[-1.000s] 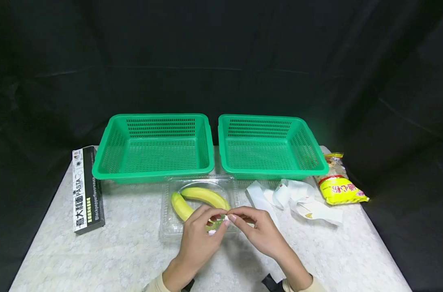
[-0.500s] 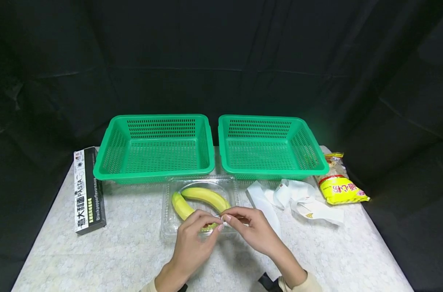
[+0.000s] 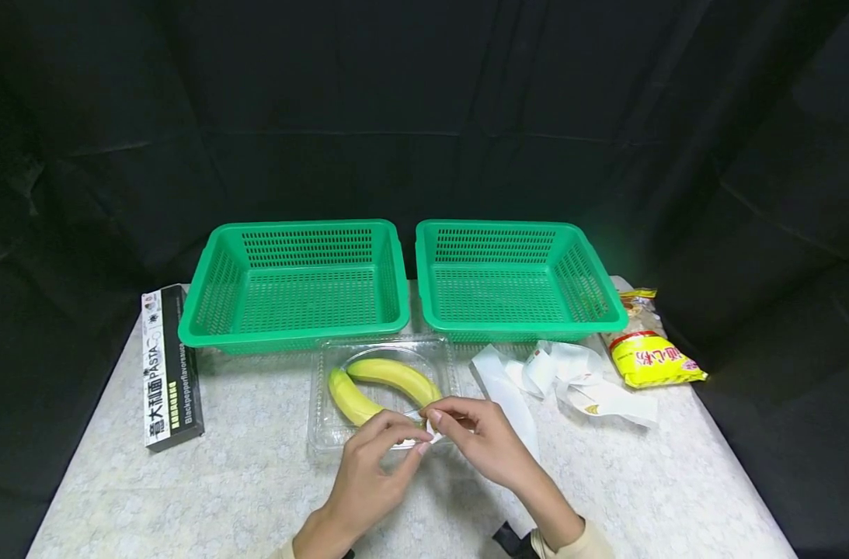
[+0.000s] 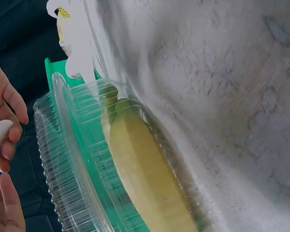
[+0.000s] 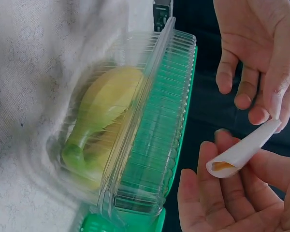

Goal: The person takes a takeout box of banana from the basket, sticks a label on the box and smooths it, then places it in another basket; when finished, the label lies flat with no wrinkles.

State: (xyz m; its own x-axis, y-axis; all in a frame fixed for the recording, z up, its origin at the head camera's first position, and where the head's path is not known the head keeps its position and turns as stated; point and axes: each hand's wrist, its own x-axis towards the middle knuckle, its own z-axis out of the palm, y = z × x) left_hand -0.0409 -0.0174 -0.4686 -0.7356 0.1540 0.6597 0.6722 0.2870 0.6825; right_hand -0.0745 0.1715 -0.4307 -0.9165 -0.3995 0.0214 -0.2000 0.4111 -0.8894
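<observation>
Between my two hands is a small curled piece of white paper (image 5: 246,149), rolled like a cone, with orange-yellow showing inside its near end. My right hand (image 3: 485,441) pinches it between thumb and index finger. At the other end, the fingertips of my left hand (image 3: 374,475) pinch its narrow tip. Both hands are over the front edge of a clear plastic clamshell box (image 3: 322,423). Inside that box lie two yellow bananas (image 3: 394,376) with greenish ends; my hands partly cover them in the head view.
Two green baskets (image 3: 293,339) (image 3: 522,328) stand behind. A black-and-white pasta box (image 3: 172,365) lies at the left. White paper strips (image 3: 511,396) curl to the right of the clear box, one bearing a yellow print. Beyond them lies a yellow-labelled bag (image 3: 651,357).
My hands have moved slightly left and toward the front with the paper, and more of the white piece shows between the fingers. The box and bananas stay put.
</observation>
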